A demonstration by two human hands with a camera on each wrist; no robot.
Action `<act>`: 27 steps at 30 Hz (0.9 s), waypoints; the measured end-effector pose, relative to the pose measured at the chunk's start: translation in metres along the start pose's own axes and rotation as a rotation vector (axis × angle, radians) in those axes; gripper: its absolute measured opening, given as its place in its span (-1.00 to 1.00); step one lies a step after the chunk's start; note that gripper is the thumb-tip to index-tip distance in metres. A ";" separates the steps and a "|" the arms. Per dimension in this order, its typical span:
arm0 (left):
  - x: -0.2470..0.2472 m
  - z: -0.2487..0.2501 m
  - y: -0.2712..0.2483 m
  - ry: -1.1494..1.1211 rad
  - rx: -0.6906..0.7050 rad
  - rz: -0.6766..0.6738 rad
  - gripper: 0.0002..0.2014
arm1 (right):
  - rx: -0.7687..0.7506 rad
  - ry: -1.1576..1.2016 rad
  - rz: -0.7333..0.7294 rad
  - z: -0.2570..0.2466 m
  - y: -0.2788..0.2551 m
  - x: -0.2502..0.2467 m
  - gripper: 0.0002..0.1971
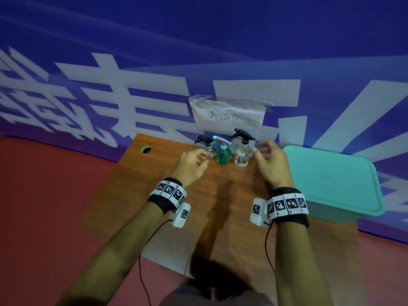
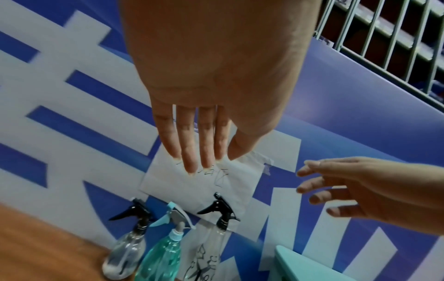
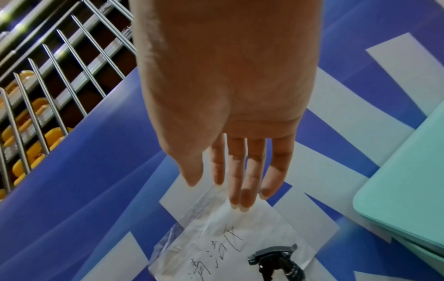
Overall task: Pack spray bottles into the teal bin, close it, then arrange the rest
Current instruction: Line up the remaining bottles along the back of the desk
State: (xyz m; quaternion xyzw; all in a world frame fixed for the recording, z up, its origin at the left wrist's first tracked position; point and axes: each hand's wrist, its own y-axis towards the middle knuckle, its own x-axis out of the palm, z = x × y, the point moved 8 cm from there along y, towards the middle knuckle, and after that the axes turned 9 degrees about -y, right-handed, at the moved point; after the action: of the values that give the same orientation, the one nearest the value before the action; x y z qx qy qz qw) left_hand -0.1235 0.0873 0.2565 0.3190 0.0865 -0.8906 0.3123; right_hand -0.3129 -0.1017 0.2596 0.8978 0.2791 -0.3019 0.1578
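Both hands: my left hand [image 1: 194, 161] and right hand [image 1: 270, 161] held nothing, fingers relaxed and spread, I judged ready to reach.
Between the fingers: three spray bottles stood upright: small clear bottle [image 1: 207, 147], green bottle [image 1: 223, 152], tall clear bottle [image 1: 242, 151], lined against the banner [image 1: 132, 74] under a paper sign [image 1: 227, 117].
Beyond my right fingers: teal bin [image 1: 335, 180], lid on.
Hidden: bin's inside; sign's writing too blurred.

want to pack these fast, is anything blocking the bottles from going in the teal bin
Yes: the teal bin has its lid on, covering the opening. The three spray bottles stand left of it; both hands, left and right, reach them unobstructed.
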 end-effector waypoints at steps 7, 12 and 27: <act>-0.018 -0.019 -0.007 0.005 -0.069 0.056 -0.86 | -0.044 -0.012 0.012 -0.030 0.015 0.012 -0.71; -0.023 -0.034 0.025 -0.010 -0.051 0.018 -0.84 | -0.027 -0.032 0.001 -0.043 0.026 0.042 -0.72; 0.076 -0.126 0.117 -0.067 -0.117 -0.417 -0.58 | 0.162 -0.269 -0.154 -0.010 0.070 0.159 -0.63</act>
State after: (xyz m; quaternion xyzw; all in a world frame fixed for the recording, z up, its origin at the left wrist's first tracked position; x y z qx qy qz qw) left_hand -0.0329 0.0016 0.1162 0.2461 0.1916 -0.9395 0.1421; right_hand -0.1615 -0.0879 0.1744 0.8350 0.2983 -0.4521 0.0971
